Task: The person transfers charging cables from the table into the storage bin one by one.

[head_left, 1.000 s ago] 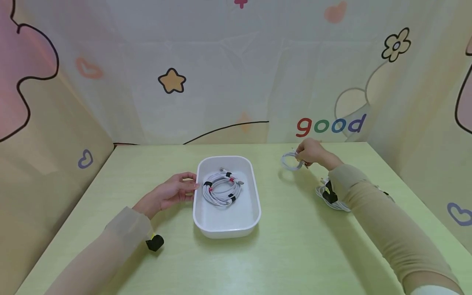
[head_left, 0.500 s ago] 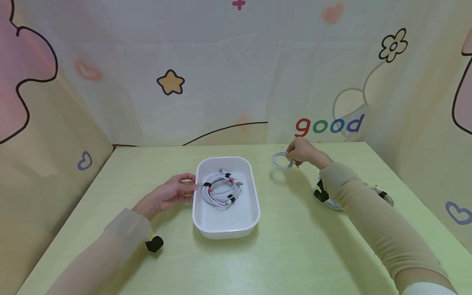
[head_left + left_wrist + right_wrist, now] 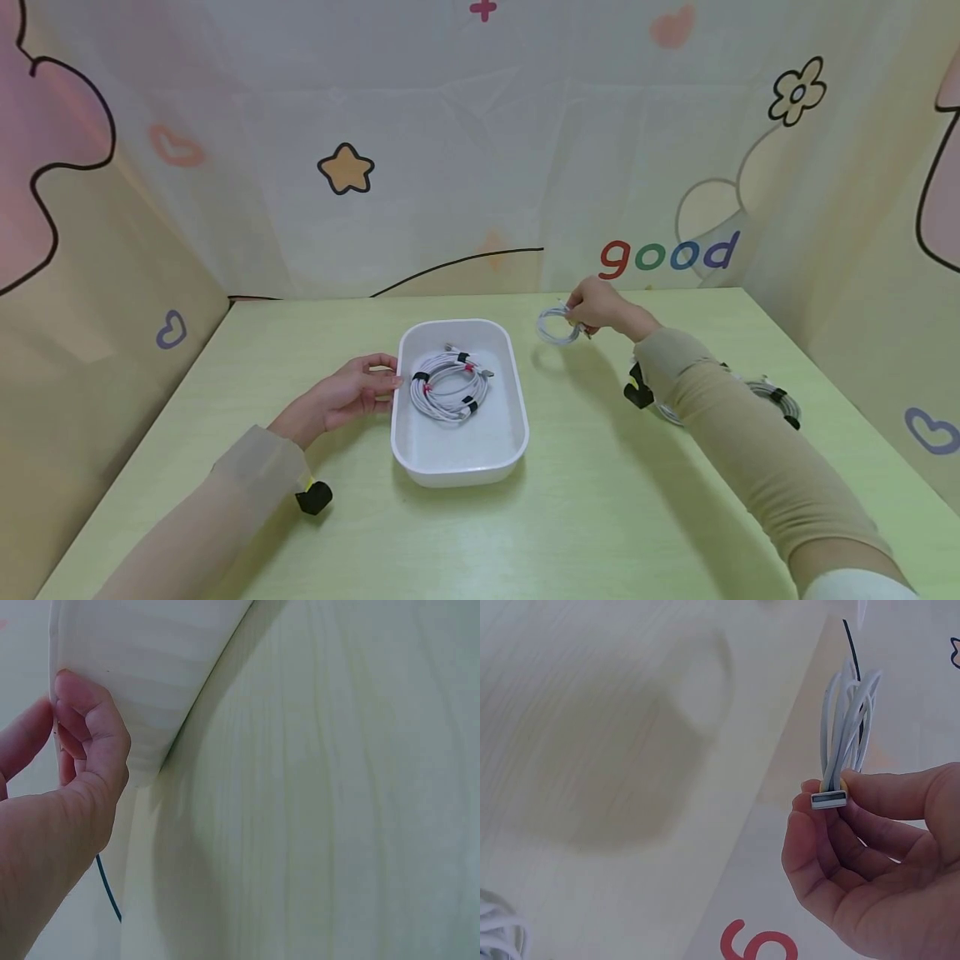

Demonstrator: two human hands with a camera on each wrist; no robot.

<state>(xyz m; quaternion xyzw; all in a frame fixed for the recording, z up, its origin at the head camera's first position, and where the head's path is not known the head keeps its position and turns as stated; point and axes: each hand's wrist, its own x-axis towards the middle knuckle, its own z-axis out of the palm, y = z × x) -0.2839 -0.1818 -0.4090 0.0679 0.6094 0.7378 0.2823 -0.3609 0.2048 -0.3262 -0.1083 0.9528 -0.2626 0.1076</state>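
Pale table [image 3: 465,546] beneath white tub [image 3: 461,478], coiled cables [image 3: 783,402]

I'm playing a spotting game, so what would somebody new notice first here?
Probably the white tub on the table, with coiled cable inside. Next, to its right, the right hand, whose fingers pinch another coil above the table. Behind, the colourful word "good" stands out on the backdrop.

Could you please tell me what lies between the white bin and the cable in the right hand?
The head view shows only bare table, faintly shadowed, between the white bin and the cable in the right hand.
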